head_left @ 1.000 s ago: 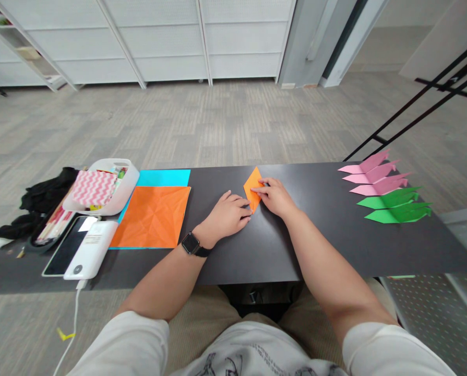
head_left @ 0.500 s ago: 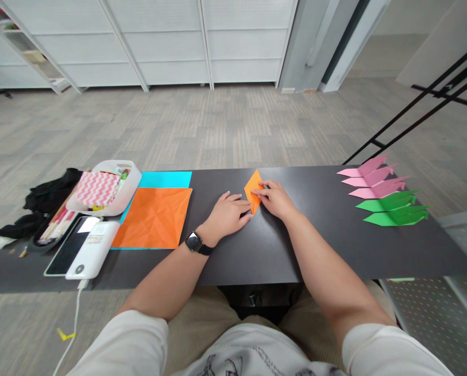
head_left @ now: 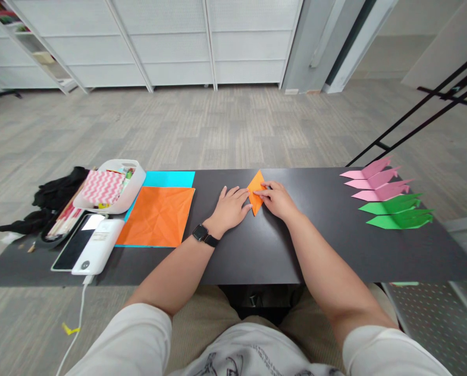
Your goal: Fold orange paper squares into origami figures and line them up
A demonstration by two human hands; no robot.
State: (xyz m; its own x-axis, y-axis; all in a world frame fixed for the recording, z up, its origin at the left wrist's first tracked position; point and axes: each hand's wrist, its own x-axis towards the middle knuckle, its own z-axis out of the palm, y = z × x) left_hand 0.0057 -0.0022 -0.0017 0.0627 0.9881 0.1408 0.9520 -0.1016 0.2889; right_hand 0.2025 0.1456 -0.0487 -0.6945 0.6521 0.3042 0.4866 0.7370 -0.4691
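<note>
A small folded orange paper (head_left: 255,187), kite-shaped, lies flat on the dark table (head_left: 264,245) near its far edge. My left hand (head_left: 231,206), a watch on its wrist, rests flat beside the paper with its fingertips touching the paper's left edge. My right hand (head_left: 277,200) has its fingers curled and pressed together on the paper's right side, holding it against the table.
An orange sheet (head_left: 158,216) lies over a cyan sheet (head_left: 169,179) to the left. Farther left stand a white basket (head_left: 111,185), a phone (head_left: 74,243), a white power bank (head_left: 99,246) and black cloth (head_left: 57,193). Folded pink (head_left: 374,180) and green (head_left: 395,213) pieces lie at the right.
Both hands have stayed on the orange paper; my left fingers have slid slightly up along its left edge. The head view has shifted a little.
</note>
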